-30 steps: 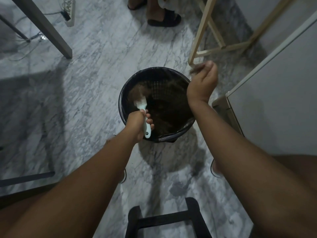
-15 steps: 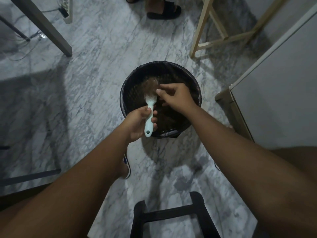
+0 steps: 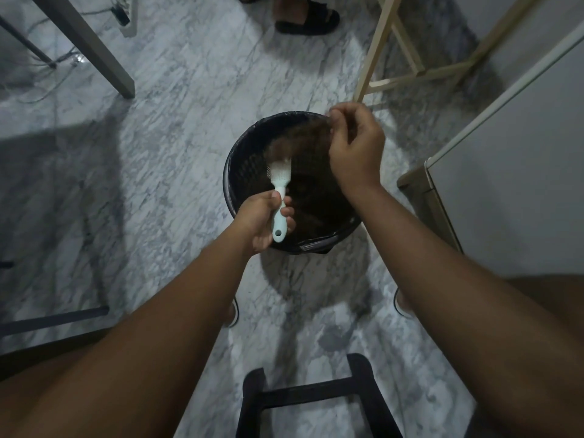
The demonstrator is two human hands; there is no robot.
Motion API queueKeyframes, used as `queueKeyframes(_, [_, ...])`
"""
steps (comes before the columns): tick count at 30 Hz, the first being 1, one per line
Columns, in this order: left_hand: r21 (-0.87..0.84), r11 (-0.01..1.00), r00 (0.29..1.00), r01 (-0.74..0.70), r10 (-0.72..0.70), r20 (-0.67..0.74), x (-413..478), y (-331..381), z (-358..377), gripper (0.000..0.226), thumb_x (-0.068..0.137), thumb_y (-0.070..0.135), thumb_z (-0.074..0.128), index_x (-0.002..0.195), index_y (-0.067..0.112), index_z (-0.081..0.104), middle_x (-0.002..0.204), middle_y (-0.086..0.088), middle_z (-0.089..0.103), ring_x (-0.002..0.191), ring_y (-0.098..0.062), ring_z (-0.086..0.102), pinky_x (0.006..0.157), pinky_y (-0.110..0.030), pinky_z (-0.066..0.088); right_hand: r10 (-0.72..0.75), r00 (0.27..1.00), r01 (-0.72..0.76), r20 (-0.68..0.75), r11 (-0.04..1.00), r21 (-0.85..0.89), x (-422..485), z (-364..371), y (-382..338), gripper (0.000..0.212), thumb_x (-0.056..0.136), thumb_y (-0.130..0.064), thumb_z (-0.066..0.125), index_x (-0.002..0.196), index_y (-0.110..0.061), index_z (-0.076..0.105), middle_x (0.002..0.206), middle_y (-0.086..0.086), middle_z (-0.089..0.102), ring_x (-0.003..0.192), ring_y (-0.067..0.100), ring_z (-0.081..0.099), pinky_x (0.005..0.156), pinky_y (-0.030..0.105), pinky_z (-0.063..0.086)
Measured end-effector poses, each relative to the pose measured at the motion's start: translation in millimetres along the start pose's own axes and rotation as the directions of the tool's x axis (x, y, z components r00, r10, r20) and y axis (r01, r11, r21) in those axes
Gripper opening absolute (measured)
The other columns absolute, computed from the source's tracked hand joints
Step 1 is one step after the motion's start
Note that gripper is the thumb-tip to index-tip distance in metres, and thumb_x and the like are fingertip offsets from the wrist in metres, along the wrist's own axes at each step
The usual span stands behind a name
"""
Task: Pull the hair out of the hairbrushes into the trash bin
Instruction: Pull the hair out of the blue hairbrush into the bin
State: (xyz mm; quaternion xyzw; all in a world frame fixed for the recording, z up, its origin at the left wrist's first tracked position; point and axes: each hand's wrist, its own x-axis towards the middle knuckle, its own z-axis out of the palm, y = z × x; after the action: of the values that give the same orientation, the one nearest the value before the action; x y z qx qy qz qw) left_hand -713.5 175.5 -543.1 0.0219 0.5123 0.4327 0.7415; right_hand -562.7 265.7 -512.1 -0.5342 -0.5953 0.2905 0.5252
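Two hands work over the trash bin [image 3: 243, 159] — left hand [image 3: 260, 221] grips the hairbrush [image 3: 280, 191] handle, right hand [image 3: 355, 147] pinches hair [image 3: 297, 137] stretched from the bristles, above the bin's far rim.

**Materials and finishes**

Hairbrush [image 3: 281, 175]: pale mint plastic, smooth, slight sheen. Hair [image 3: 294, 137]: brown, fine, matt tuft. Trash bin [image 3: 228, 181]: black perforated plastic, with a glossy film liner [image 3: 311, 245]. Floor [image 3: 189, 137]: grey-white veined marble, polished. Frame [image 3: 373, 58] at 1 o'clock: pale bare wood. Stool [image 3: 303, 395] at 6 o'clock: black, matt.
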Motion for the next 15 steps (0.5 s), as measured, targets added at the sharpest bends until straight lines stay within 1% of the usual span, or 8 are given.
queueKeyframes(4, [-0.002, 1.0, 0.998, -0.028, 0.028, -0.056, 1, -2, -5, 0.018, 0.102, 0.007, 0.034, 0.106, 0.003, 0.051, 0.085, -0.005, 0.047, 0.056, -0.009, 0.043, 0.047, -0.024, 0.043, -0.007, 0.955, 0.028, -0.297, 0.997, 0.068, 4, -4, -8, 0.014, 0.1, -0.008, 0.052, 0.098, 0.001, 0.062, 0.087, 0.005, 0.065, 0.08, 0.013, 0.063, 0.072, 0.026, 0.054])
queueKeyframes(6, [-0.021, 0.999, 0.998, -0.034, 0.032, -0.05, 1, -4, -8, 0.019, 0.101, 0.007, 0.034, 0.108, 0.005, 0.051, 0.085, -0.004, 0.048, 0.056, -0.009, 0.043, 0.046, -0.023, 0.042, 0.065, 0.932, -0.041, -0.357, 0.997, 0.072, 7, -7, -5, 0.015, 0.101, -0.007, 0.047, 0.101, 0.003, 0.058, 0.088, 0.004, 0.064, 0.08, 0.01, 0.062, 0.072, 0.02, 0.053])
queueKeyframes(8, [-0.067, 0.997, 1.0, -0.024, 0.023, -0.006, 0, -3, -11, 0.024, 0.1, 0.008, 0.034, 0.116, 0.007, 0.052, 0.085, -0.003, 0.05, 0.056, -0.009, 0.043, 0.046, -0.023, 0.042, 0.24, 0.955, -0.253, -0.176, 0.966, -0.053, 9, -11, 4, 0.017, 0.101, -0.009, 0.044, 0.108, 0.0, 0.057, 0.094, -0.001, 0.061, 0.084, 0.007, 0.059, 0.078, 0.018, 0.052])
queueKeyframes(9, [-0.085, 0.996, 1.0, -0.017, 0.019, 0.016, 0, -3, -13, 0.026, 0.1, 0.009, 0.034, 0.119, 0.008, 0.053, 0.084, -0.002, 0.051, 0.057, -0.009, 0.043, 0.047, -0.023, 0.042, 0.373, 0.927, -0.372, -0.032, 0.909, -0.189, 8, -14, 12, 0.022, 0.099, -0.01, 0.045, 0.116, -0.003, 0.057, 0.105, 0.002, 0.062, 0.093, 0.01, 0.06, 0.085, 0.022, 0.052])
queueKeyframes(11, [-0.088, 0.996, 0.999, -0.015, 0.019, 0.047, -1, -3, -17, 0.03, 0.1, 0.01, 0.035, 0.124, 0.01, 0.053, 0.084, -0.002, 0.053, 0.058, -0.009, 0.044, 0.048, -0.023, 0.042, 0.591, 0.786, -0.481, 0.181, 0.769, -0.421, 2, -16, 23, 0.046, 0.092, -0.011, 0.045, 0.137, -0.011, 0.048, 0.135, 0.01, 0.054, 0.117, 0.022, 0.057, 0.098, 0.033, 0.05])
queueKeyframes(12, [-0.08, 0.997, 0.998, -0.016, 0.021, 0.062, -2, -3, -18, 0.032, 0.1, 0.011, 0.036, 0.127, 0.01, 0.053, 0.085, -0.002, 0.053, 0.058, -0.009, 0.045, 0.049, -0.023, 0.042, 0.609, 0.759, -0.485, 0.231, 0.765, -0.424, -2, -16, 24, 0.057, 0.089, -0.013, 0.044, 0.145, -0.015, 0.041, 0.145, 0.01, 0.047, 0.125, 0.025, 0.053, 0.104, 0.039, 0.048])
queueKeyframes(13, [-0.07, 0.997, 0.997, -0.017, 0.023, 0.077, -2, -3, -19, 0.033, 0.1, 0.011, 0.036, 0.129, 0.01, 0.053, 0.085, -0.001, 0.054, 0.058, -0.009, 0.045, 0.049, -0.023, 0.043, 0.57, 0.777, -0.464, 0.267, 0.805, -0.369, -7, -15, 23, 0.062, 0.088, -0.014, 0.043, 0.15, -0.017, 0.036, 0.151, 0.01, 0.042, 0.13, 0.023, 0.049, 0.108, 0.04, 0.044])
queueKeyframes(15, [-0.048, 0.999, 0.994, -0.013, 0.018, 0.109, -2, -4, -21, 0.035, 0.1, 0.011, 0.036, 0.131, 0.012, 0.052, 0.086, -0.001, 0.054, 0.058, -0.009, 0.045, 0.049, -0.023, 0.043, 0.416, 0.843, -0.364, 0.342, 0.908, -0.207, -17, -11, 19, 0.064, 0.093, -0.018, 0.047, 0.154, -0.023, 0.028, 0.157, 0.009, 0.033, 0.129, 0.015, 0.046, 0.108, 0.034, 0.04])
